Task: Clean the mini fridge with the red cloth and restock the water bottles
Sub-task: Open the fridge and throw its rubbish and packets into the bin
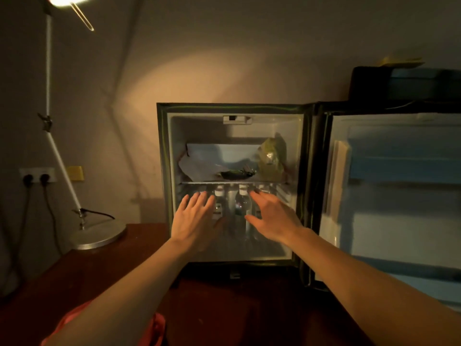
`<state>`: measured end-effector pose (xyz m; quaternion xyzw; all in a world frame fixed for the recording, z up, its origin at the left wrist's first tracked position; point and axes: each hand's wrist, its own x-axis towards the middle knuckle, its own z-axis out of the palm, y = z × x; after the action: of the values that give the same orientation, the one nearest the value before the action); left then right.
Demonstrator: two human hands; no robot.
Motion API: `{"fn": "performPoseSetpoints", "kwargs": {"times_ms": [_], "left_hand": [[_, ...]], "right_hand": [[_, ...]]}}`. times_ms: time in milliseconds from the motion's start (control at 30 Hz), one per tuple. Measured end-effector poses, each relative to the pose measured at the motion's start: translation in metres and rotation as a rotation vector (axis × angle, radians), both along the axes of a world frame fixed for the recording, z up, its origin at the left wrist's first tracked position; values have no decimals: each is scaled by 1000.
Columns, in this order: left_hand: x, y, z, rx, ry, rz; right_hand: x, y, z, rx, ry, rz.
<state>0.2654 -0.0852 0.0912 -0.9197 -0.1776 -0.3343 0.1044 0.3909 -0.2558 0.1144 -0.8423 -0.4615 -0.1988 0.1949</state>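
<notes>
Head view, your items as they stand:

Mini fridge (164, 171): on the dark red-brown worktop (104, 265), door (399, 191) swung fully open to your right, interior lit.

Upper shelf (232, 182): a crumpled white sheet (199, 163) at left, a dark small item (235, 174) in the middle, a yellowish plastic bag (270, 158) at right. What the dark item is cannot be told.

Water bottles (242, 201): upright in a row in the lower compartment under the shelf, white caps showing; your hands hide part of the row, so the count cannot be told.

Left hand (195, 218): your grip is spread, fingers straight, palm facing into the lower compartment just in front of the left bottles. Holding nothing.

Right hand (273, 216): grip likewise spread, fingers extended toward the right bottles, thumb out to the left. Whether the fingertips touch a bottle cannot be told.

Red cloth (157, 325): on the worktop at the bottom edge, beneath your left forearm, well apart from the fridge.

Desk lamp (98, 236): round metal base on the worktop at left, lit head at top left.

Wall sockets (37, 176): two plugs in, left of the lamp.
</notes>
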Motion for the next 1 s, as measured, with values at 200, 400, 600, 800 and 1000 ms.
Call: {"fn": "performPoseSetpoints", "kwargs": {"times_ms": [200,400,600,800,1000], "left_hand": [[20,31,17,-4,-14,8],[38,52,33,-94,25,24],[59,72,47,-154,58,64],[73,81,50,-169,80,157],[83,83,44,-199,87,187]], "right_hand": [[24,33,18,69,34,25],[53,62,31,75,23,70],[79,90,44,41,-9,79],[101,111,46,-48,9,29],[110,112,42,-5,83,94]]}}
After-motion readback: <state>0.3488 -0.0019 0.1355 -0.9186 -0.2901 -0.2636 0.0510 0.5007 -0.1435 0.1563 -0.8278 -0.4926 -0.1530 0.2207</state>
